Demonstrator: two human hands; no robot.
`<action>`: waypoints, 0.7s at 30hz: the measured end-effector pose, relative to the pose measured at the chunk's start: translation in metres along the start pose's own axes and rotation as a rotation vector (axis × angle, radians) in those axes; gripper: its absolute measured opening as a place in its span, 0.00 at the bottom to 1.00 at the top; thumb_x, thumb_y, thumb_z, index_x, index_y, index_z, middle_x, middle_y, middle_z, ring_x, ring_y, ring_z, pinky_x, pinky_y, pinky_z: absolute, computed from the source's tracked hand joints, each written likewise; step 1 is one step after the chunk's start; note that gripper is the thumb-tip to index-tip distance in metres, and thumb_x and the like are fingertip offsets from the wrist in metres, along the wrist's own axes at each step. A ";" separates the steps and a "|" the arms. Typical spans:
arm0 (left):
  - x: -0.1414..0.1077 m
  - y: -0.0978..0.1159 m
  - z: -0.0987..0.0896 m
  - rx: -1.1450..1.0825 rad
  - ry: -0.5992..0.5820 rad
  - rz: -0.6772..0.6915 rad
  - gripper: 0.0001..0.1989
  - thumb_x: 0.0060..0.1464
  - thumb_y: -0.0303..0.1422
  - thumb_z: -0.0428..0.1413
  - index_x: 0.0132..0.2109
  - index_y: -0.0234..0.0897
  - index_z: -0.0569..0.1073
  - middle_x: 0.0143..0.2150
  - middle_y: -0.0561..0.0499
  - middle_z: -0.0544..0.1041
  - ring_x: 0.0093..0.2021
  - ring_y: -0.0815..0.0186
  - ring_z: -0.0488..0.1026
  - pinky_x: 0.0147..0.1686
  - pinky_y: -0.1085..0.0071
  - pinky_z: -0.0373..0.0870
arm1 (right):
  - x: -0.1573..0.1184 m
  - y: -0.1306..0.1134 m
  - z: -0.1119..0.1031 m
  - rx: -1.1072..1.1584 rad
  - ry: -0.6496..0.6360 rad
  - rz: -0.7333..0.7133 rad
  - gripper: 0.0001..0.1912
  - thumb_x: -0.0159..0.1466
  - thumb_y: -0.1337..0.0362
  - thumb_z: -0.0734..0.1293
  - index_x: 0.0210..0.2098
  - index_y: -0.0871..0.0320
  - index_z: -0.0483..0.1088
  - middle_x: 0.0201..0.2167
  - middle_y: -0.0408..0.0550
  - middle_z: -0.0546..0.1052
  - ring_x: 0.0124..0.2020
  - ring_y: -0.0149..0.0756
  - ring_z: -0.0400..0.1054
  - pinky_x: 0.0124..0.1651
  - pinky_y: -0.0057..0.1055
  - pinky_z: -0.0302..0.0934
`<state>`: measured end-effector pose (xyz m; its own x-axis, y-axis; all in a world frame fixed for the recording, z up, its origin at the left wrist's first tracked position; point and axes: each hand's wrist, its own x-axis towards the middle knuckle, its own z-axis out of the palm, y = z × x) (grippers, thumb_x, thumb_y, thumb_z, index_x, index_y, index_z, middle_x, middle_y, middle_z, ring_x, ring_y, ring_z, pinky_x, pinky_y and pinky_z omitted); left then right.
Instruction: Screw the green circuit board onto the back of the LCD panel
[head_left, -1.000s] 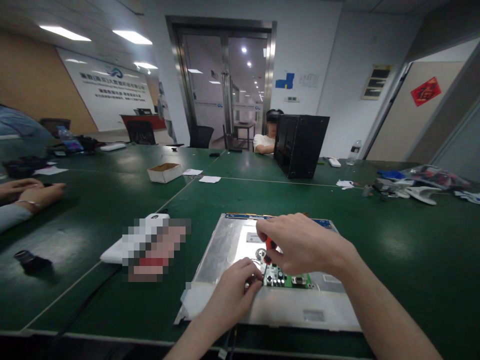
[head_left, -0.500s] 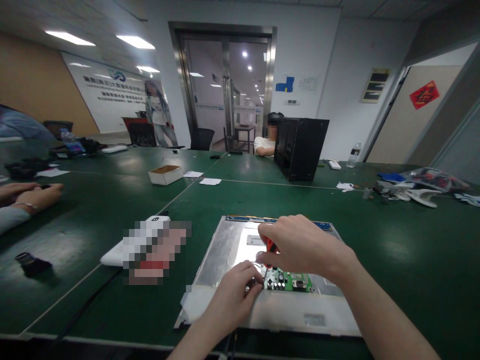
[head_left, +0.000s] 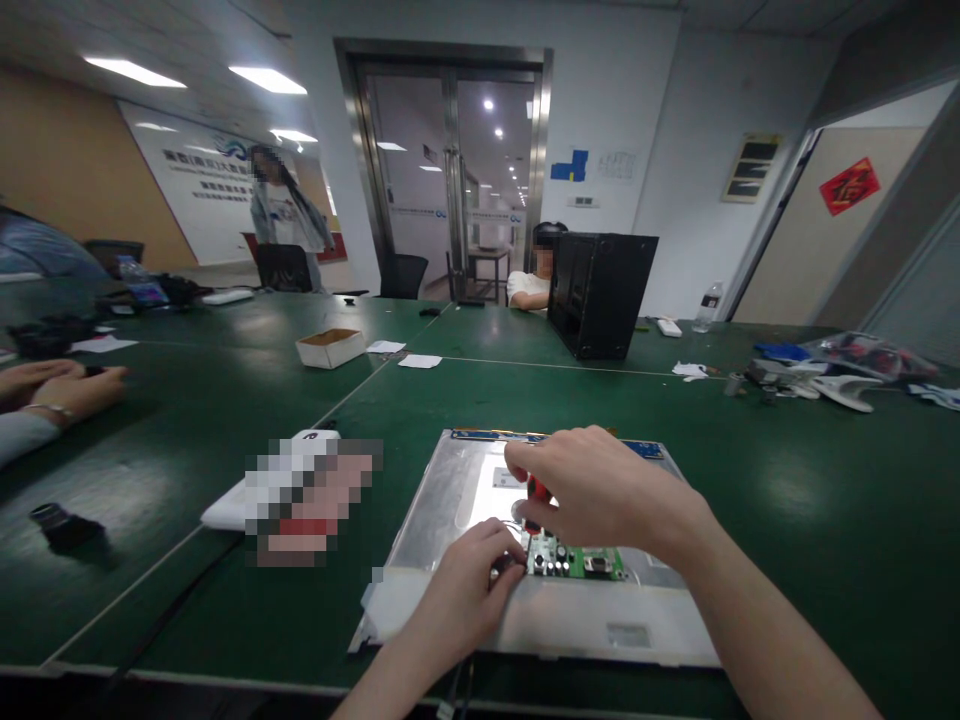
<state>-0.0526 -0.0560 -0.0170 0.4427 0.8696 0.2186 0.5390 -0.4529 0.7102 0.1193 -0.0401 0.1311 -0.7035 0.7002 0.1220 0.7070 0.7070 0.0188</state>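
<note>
A flat metal-backed display panel lies on the green table in front of me. A green circuit board sits on its lower middle, partly covered by my hands. My right hand is closed around the red and black handle of a screwdriver, held upright with its tip down at the board's left side. My left hand rests on the panel at the board's left edge, fingers curled together beside the screwdriver tip. What those fingers hold, if anything, is hidden.
Left of the panel lie a white device and a blurred-out item. Farther off are an open white box and a black computer case. Another person's hands are at the left edge. Tools and bags lie at right.
My right hand has shifted slightly left, with the screwdriver still in it. My left hand stays nearly in place. In the background, a standing person has moved left.
</note>
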 end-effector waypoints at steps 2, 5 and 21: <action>0.000 -0.001 0.000 0.008 0.007 -0.003 0.06 0.51 0.23 0.51 0.32 0.37 0.71 0.36 0.50 0.73 0.37 0.64 0.70 0.36 0.71 0.61 | 0.002 -0.002 0.000 -0.026 0.002 0.024 0.10 0.61 0.55 0.65 0.36 0.55 0.69 0.29 0.44 0.77 0.28 0.35 0.69 0.24 0.29 0.43; 0.000 -0.002 0.001 0.017 0.019 -0.010 0.06 0.51 0.24 0.51 0.32 0.37 0.71 0.36 0.50 0.73 0.37 0.63 0.69 0.36 0.71 0.61 | 0.005 -0.005 0.000 -0.047 -0.010 0.048 0.16 0.63 0.50 0.63 0.33 0.56 0.71 0.27 0.45 0.77 0.26 0.35 0.69 0.24 0.30 0.44; 0.001 0.001 0.000 -0.004 0.005 -0.011 0.07 0.50 0.22 0.51 0.32 0.37 0.71 0.35 0.51 0.72 0.36 0.64 0.69 0.35 0.72 0.61 | 0.004 -0.003 0.000 -0.040 -0.012 0.055 0.09 0.61 0.59 0.64 0.38 0.56 0.68 0.31 0.46 0.78 0.29 0.37 0.70 0.25 0.29 0.46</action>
<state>-0.0518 -0.0557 -0.0165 0.4337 0.8753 0.2140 0.5412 -0.4429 0.7148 0.1148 -0.0395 0.1317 -0.6642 0.7390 0.1122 0.7466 0.6632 0.0516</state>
